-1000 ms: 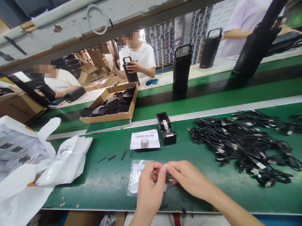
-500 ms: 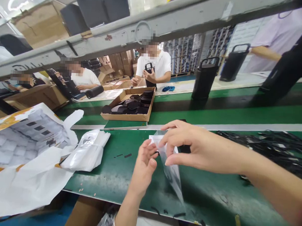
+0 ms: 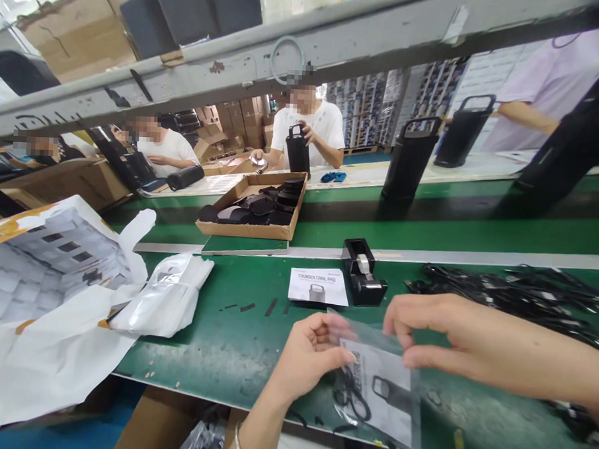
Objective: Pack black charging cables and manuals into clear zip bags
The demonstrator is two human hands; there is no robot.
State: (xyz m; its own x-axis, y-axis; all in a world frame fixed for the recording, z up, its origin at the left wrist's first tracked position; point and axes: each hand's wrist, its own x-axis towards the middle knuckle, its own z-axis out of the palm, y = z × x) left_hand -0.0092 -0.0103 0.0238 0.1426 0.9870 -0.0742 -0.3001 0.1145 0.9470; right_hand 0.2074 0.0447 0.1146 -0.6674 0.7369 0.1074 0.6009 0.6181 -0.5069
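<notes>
At the near edge of the green table (image 3: 224, 353), left hand (image 3: 314, 354) and right hand (image 3: 443, 337) each pinch a top corner of a clear bag (image 3: 374, 337) holding leaflet (image 3: 386, 394) and cable (image 3: 354, 400); seemingly filled, its mouth awaits closing

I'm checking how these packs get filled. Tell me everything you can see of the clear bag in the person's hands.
The clear bag is thin, glossy, see-through film, roughly rectangular. Inside lie a white leaflet printed with a dark handled speaker and a coiled black cable at its left. It slants over the near edge of the green bench. The left hand pinches its upper left corner; the right hand grips its upper right edge. Whether its mouth is sealed cannot be told.
</notes>
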